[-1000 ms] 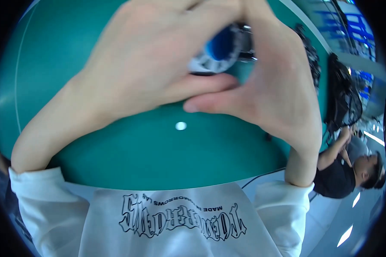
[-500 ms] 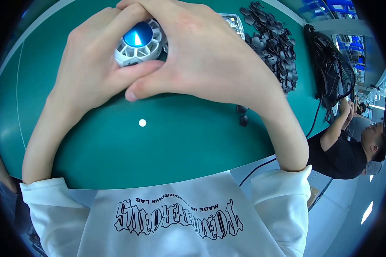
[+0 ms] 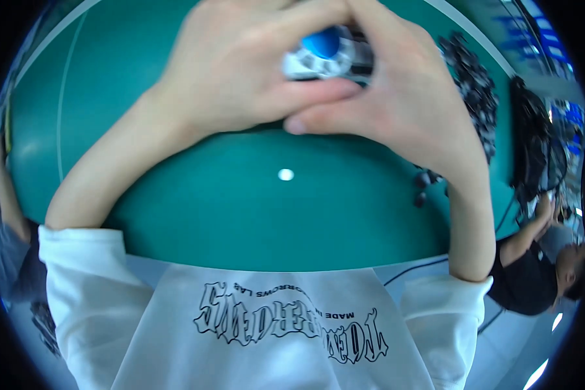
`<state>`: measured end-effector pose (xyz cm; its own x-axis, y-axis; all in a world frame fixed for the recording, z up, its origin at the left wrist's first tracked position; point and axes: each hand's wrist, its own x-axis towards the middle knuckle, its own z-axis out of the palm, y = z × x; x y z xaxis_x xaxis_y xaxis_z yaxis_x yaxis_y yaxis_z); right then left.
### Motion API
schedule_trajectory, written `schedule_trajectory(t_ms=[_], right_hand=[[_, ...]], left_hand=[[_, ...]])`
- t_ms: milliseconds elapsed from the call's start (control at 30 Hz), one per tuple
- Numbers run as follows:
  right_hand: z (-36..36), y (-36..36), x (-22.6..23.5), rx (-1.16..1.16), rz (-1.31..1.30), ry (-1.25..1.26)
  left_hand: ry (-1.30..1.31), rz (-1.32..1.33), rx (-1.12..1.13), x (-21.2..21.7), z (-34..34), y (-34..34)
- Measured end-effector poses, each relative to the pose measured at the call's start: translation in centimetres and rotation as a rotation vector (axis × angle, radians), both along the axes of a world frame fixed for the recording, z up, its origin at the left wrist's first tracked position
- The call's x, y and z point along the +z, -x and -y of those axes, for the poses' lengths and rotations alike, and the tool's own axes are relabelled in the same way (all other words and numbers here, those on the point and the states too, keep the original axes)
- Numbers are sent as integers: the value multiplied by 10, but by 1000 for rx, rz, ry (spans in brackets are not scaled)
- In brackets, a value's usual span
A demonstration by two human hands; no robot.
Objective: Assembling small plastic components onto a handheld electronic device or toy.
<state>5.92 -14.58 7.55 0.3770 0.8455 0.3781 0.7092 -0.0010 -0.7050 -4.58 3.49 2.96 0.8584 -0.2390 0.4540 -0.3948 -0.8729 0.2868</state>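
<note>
Both hands are closed around one small round white plastic part with a glossy blue dome centre [image 3: 322, 52], held up over the far middle of the round teal-green table mat [image 3: 240, 214], just above its surface as far as the view shows. The left hand [image 3: 240, 71] wraps it from the left, fingers curled over the top and thumb pressed under. The right hand [image 3: 403, 97] covers it from the right, thumb tip touching the left thumb. The grip looks tight and no finger is spread.

Progress, judged: the part is still in hand mid-handling, not set down; whether anything is fitted into it is hidden by the fingers.

Counts:
- one white-and-blue part
- one heap of small dark grey pieces [image 3: 471, 84] at the right of the mat, too many and too blurred to count
- a few loose dark pieces [image 3: 426, 185] near the right wrist, about three
- one bundle of black cables [image 3: 533, 143] further right
- one small white dot [image 3: 285, 174] on the mat
- one other person in a dark top [image 3: 539, 273] at the right edge
</note>
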Motion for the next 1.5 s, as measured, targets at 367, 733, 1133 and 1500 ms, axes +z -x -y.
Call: schedule_trajectory(t_ms=[367,733,1133,1500], right_hand=[[5,10,1,44,59,-27],[30,3,-10,-71,208,156],[145,-44,12,-332,499,365],[170,-57,-11,-244,740,570]], left_hand=[[364,-259,34,14,15,-9],[421,-244,140,-23,25,-8],[17,56,-287,-6,-32,-44],[146,-88,-156,6,-15,-38]])
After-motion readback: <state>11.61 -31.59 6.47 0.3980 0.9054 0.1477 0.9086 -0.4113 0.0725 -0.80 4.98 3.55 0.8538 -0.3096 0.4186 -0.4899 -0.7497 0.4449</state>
